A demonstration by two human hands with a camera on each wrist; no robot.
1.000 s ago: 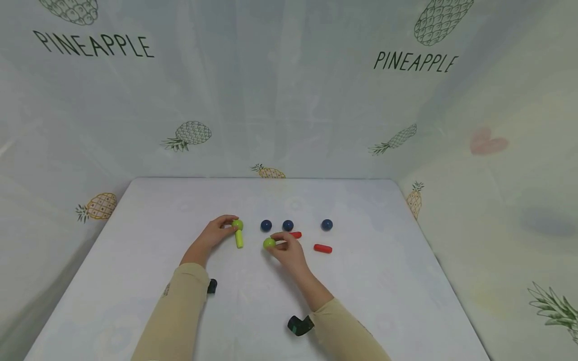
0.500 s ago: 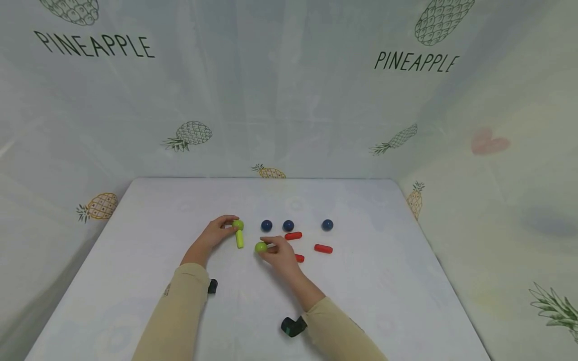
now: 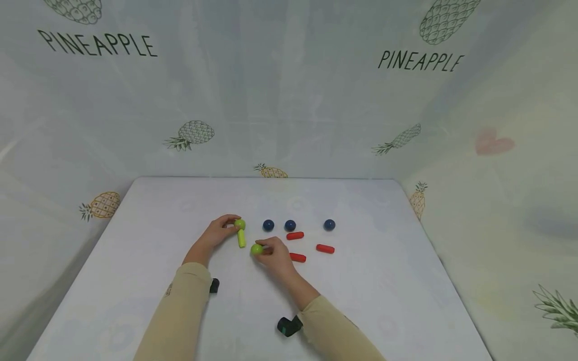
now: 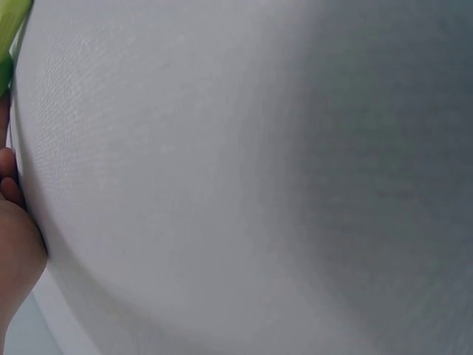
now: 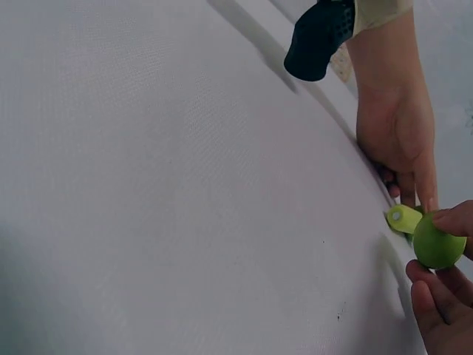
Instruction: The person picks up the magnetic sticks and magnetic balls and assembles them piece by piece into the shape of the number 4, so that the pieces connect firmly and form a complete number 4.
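My left hand (image 3: pixel 217 233) pinches a green ball (image 3: pixel 240 224) between thumb and fingers on the white table. A yellow-green rod (image 3: pixel 241 238) extends from that ball towards the front of the table; whether it is fixed to the ball I cannot tell. To the right, my right hand (image 3: pixel 277 258) holds a second green ball (image 3: pixel 256 249) between its thumb and fingertips. In the right wrist view this ball (image 5: pixel 437 244) overlaps the end of the rod (image 5: pixel 403 218). The left wrist view catches only part of the rod (image 4: pixel 10 22) and left hand (image 4: pixel 16 244) at its edge.
Three dark blue balls (image 3: pixel 268 225) lie in a row towards the back. Several red rods (image 3: pixel 325 248) lie right of my right hand, one (image 3: pixel 297 257) partly behind it. Black wrist devices (image 3: pixel 289 327) sit by both sleeves. A pineapple-print cloth (image 3: pixel 289 100) hangs behind the table.
My right hand, with its green ball, has moved left and slightly nearer, uncovering red rods behind it. The left hand keeps its hold on the other ball and has barely moved.
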